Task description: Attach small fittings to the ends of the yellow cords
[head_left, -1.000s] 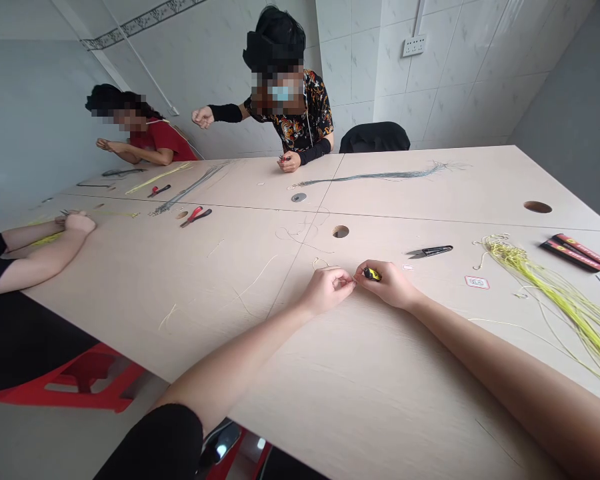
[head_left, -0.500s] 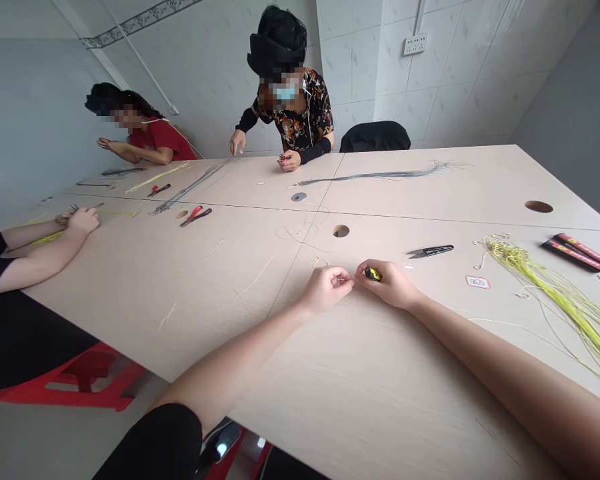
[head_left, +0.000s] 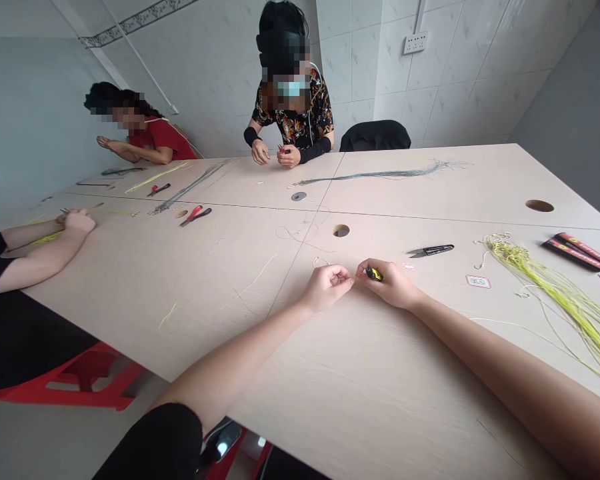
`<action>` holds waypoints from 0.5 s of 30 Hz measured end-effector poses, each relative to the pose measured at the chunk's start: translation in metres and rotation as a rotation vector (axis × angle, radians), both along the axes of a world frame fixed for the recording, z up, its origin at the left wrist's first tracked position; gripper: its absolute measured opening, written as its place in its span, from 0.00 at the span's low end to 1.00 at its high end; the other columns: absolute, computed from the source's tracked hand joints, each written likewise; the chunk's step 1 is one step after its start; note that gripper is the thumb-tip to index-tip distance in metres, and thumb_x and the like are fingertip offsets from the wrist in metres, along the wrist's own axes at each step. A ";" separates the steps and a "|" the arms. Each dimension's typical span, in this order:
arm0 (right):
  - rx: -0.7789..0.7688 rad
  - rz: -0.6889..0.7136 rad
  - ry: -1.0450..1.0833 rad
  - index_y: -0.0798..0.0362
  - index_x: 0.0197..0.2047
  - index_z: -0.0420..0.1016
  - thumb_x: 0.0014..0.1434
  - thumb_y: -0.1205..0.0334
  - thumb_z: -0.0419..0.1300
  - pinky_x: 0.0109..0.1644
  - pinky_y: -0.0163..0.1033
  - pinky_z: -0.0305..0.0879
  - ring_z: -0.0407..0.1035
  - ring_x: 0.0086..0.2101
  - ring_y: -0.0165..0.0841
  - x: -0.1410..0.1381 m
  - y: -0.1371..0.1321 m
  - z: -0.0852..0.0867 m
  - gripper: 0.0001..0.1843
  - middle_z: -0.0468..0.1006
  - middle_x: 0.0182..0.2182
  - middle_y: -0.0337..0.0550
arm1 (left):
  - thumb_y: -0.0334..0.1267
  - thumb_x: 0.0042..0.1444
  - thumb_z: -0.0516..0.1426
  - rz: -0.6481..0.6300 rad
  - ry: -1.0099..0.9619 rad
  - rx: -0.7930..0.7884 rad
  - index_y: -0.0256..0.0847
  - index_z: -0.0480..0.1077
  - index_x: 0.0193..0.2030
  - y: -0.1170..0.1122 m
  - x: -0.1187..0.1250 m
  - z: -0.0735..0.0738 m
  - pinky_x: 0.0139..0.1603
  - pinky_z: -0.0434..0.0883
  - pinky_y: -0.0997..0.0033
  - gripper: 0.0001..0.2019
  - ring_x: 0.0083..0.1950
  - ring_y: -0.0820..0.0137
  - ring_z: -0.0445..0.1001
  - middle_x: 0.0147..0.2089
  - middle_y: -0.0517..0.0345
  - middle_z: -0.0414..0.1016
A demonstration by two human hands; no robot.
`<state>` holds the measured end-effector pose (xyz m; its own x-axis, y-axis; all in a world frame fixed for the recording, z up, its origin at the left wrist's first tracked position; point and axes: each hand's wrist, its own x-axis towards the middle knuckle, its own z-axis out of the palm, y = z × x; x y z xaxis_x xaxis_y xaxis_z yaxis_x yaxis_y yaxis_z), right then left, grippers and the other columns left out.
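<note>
Across the table at top centre, a co-worker's hand [head_left: 260, 152] has dropped to the tabletop, while mid-frame the right hand [head_left: 393, 285] pinches a small yellow-and-black piece [head_left: 374, 274] in its fingertips, just beside the curled left hand [head_left: 327, 287], and a loosened pinch could drop it.

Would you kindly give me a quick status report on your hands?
Right hand pinching small yellow-black item. Left hand curled beside it, contents unclear. Snips lie ahead, apart from both hands.
</note>
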<state>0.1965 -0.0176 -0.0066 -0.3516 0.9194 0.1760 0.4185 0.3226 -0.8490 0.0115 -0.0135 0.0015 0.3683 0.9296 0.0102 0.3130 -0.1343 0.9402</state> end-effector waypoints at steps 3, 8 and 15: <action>0.002 -0.002 -0.013 0.54 0.33 0.69 0.53 0.62 0.52 0.33 0.35 0.59 0.63 0.28 0.29 0.000 0.001 -0.001 0.07 0.73 0.28 0.39 | 0.41 0.49 0.58 -0.010 0.005 0.012 0.36 0.67 0.26 0.000 -0.001 0.000 0.23 0.53 0.77 0.09 0.22 0.79 0.55 0.21 0.65 0.61; -0.002 -0.054 -0.004 0.53 0.32 0.68 0.54 0.60 0.52 0.34 0.36 0.59 0.62 0.28 0.30 0.000 0.002 -0.001 0.08 0.73 0.29 0.41 | 0.41 0.50 0.58 -0.010 0.015 0.035 0.36 0.67 0.27 -0.001 -0.001 0.000 0.22 0.53 0.78 0.10 0.21 0.80 0.54 0.20 0.65 0.60; -0.161 -0.090 0.171 0.53 0.33 0.67 0.52 0.56 0.55 0.28 0.35 0.53 0.55 0.23 0.28 0.003 0.002 0.004 0.09 0.61 0.21 0.35 | 0.44 0.53 0.58 0.025 -0.083 0.145 0.37 0.67 0.28 0.002 -0.003 0.001 0.28 0.63 0.76 0.12 0.27 0.76 0.64 0.26 0.59 0.68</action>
